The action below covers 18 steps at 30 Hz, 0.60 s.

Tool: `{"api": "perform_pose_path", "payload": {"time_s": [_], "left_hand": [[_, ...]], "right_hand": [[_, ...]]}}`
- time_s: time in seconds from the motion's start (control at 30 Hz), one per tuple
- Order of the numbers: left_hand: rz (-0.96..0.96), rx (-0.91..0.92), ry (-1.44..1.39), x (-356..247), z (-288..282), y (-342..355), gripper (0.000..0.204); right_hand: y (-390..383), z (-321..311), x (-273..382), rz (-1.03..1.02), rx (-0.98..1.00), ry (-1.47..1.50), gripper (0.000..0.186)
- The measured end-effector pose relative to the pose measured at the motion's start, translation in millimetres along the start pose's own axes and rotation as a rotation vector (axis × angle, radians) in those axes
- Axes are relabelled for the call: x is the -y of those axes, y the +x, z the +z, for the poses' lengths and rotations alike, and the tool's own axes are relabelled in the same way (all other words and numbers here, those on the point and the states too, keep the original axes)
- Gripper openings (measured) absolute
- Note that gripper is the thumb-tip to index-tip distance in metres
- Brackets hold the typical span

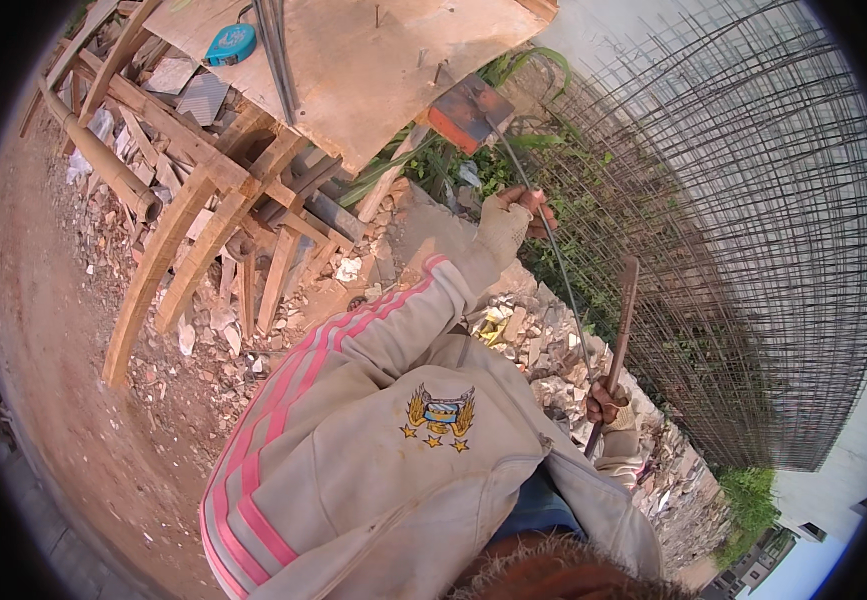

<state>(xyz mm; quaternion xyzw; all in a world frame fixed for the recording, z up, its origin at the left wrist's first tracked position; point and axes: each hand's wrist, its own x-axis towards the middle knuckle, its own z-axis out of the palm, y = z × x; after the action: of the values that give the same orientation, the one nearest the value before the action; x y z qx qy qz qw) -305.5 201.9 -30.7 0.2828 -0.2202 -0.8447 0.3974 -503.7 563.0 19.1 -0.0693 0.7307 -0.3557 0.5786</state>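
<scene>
My left hand (519, 214), in a light fingerless glove, is closed around a thin steel rod (560, 258). The rod's upper end lies at an orange-and-dark block (469, 112) on the corner of a wooden bench top (383, 60). From there it slants down toward my right hand (608, 404). That hand, gloved in the same way, grips a rusty flat bar (626, 315) that stands up out of the fist. The rod's lower end comes close to the right fist; whether the fingers hold it too, I cannot tell.
On the bench top lie a blue tape measure (230, 45) and several thin metal rods (275, 60); nails (377, 16) stick up from it. Timber legs (178, 250) support it. Broken rubble (543, 345) covers the ground. Wire mesh panels (753, 200) lean at the right.
</scene>
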Motion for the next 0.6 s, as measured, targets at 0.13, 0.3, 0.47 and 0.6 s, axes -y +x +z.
{"api": "perform_pose_path", "payload": {"time_s": [0.13, 0.3, 0.47, 0.6], "left_hand": [[-0.010, 0.137, -0.091, 1, -12, 1, 0.025], [-0.166, 0.353, -0.092, 18, -3, -5, 0.028], [-0.040, 0.243, 0.017, 16, -2, 14, 0.033], [-0.003, 0.127, 0.018, 4, -13, 26, 0.028]], "right_hand": [[11, -1, -2, -0.020, 0.011, 0.033, 0.030], [9, -49, 59, -0.172, -0.079, -0.240, 0.035], [40, -48, 99, -0.063, 0.011, -0.174, 0.031], [58, -20, 102, -0.078, 0.090, -0.134, 0.029]]}}
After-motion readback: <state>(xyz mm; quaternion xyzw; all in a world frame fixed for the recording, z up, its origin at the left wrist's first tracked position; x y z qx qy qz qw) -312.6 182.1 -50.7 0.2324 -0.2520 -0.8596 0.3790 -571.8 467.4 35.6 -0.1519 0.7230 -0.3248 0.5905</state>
